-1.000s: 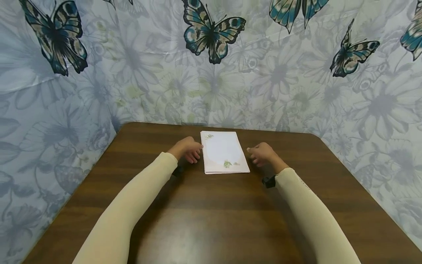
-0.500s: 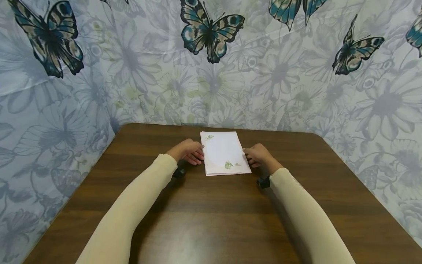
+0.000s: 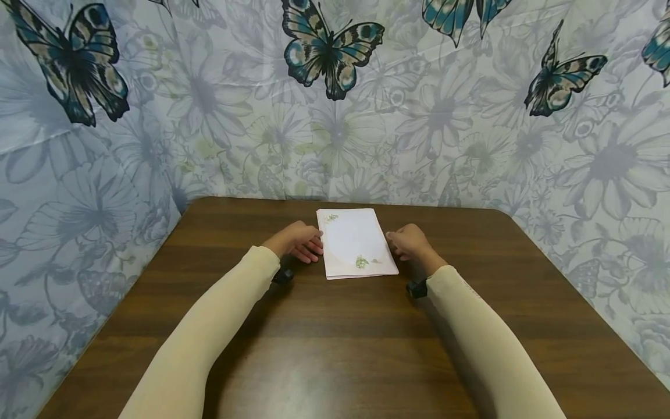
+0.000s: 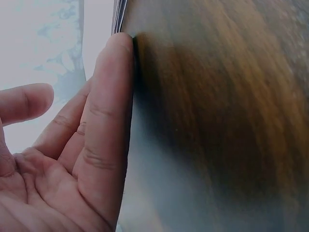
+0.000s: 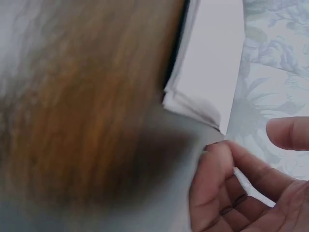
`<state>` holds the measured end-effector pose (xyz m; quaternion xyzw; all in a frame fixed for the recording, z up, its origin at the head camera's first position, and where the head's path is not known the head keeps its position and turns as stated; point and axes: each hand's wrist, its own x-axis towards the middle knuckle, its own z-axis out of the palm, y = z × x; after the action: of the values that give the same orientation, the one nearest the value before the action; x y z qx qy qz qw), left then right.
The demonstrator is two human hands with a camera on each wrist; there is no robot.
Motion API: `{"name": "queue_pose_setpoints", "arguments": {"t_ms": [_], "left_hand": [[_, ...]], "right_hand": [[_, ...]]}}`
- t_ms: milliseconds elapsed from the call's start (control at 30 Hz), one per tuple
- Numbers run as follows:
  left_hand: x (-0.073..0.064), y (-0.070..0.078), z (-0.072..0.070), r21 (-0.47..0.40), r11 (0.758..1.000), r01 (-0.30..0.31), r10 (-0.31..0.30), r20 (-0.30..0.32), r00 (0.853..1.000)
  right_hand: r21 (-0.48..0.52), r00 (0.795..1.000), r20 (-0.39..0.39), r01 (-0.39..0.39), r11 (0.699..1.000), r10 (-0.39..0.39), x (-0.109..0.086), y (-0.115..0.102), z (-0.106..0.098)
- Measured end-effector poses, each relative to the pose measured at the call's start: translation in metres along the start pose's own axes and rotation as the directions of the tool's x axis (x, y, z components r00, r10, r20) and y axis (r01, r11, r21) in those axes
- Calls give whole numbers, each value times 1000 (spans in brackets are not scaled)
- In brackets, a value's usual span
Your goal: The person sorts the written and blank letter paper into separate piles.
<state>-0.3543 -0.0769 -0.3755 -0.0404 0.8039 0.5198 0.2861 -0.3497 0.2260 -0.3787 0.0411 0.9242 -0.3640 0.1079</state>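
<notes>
Butterfly backdrop [image 3: 235,128] stood behind desk [image 3: 324,361]. Paper stack [image 3: 353,241] lay near far edge's middle; straight-fingered left hand [image 3: 297,240] touched it, curled right hand [image 3: 412,241] beside it held nothing. Even, gentle side pressure seemed best.

paper stack [image 3: 353,241] | white, two green floral prints | lying flat | on brown tabletop [image 3: 335,326], toward far edge
</notes>
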Motion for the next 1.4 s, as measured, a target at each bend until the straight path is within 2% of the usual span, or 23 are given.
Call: {"name": "queue_pose_setpoints", "arguments": {"t_ms": [200,467,600,700,867,1000,1100,1233,1333,1400], "left_hand": [[0,-2,1,-1,1000,-10,10,-6,1000],[1,-4,-2,-4,1000,-10,10,3,1000],[3,-6,-1,-9,1000,-13,13,-5,1000],[4,-7,2,-13,1000,-11,11,2,1000],[6,-10,4,-20,1000,-15,15,15,1000],[6,-11,4,-35,999,-19,19,1,1000],[5,-12,2,-56,998,-17,17,-8,1000],[5,-14,0,-79,997,-19,18,-13,1000],[7,-16,-2,-94,995,-18,18,-3,1000],[9,-18,-4,-116,993,-12,13,7,1000]], "right_hand": [[9,999,28,-31,999,31,1,1,2],[1,997,-80,-2,1000,2,-3,-8,4],[67,993,-117,26,997,-18,-1,-5,6],[106,996,-92,14,994,-5,5,0,7],[65,998,-36,-44,997,47,10,5,9],[118,998,-38,-39,992,44,13,5,11],[213,998,-55,4,977,8,13,2,13],[405,996,-68,72,912,-48,13,-8,14],[502,995,-61,100,859,-80,12,-18,13],[518,994,-50,113,848,-102,10,-24,13]]}}
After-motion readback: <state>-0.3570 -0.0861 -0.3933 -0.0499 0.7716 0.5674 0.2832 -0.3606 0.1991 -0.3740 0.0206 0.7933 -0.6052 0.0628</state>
